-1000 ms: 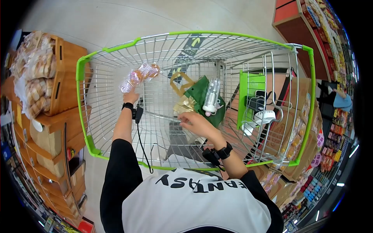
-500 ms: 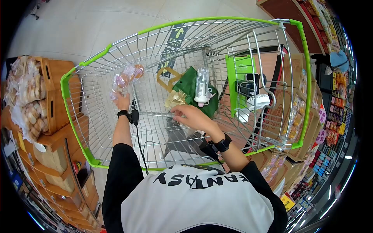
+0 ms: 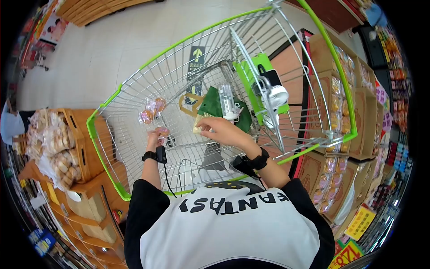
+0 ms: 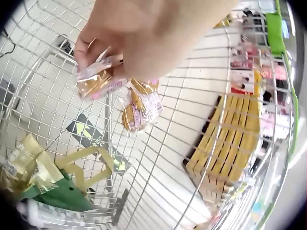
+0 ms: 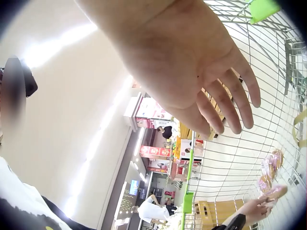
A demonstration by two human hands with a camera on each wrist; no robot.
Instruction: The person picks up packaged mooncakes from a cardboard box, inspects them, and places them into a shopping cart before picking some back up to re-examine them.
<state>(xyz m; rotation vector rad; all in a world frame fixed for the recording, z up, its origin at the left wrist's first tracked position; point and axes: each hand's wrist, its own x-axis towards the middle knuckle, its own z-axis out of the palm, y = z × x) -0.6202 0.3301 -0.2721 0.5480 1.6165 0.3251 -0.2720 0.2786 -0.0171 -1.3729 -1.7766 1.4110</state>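
Note:
Low in the shopping cart (image 3: 121,87), my left hand (image 3: 153,140) pinches a small clear-wrapped bread (image 4: 94,85) by its wrapper. Just beyond that hand lie more wrapped breads (image 3: 152,110), apart from the held one in the head view. My right hand (image 3: 222,131) is over the cart's near middle, palm facing down and fingers relaxed, holding nothing. Close to its fingertips is a gold packet (image 3: 197,124). A dark green bag (image 3: 210,104) with tan handles lies behind it, and a clear bottle-like item with a white part (image 3: 228,105) rests on the bag.
A white handheld fan (image 3: 277,95) and a black device sit by the green child-seat panel (image 3: 251,85). Left of the cart stands a wooden bread stand (image 3: 87,143) piled with bagged bread. Stacked cardboard boxes (image 3: 320,89) line the right side.
The cart has swung round in view. My left hand has drawn back toward my body with one wrapped bread, away from the others. My right hand stays above the cart.

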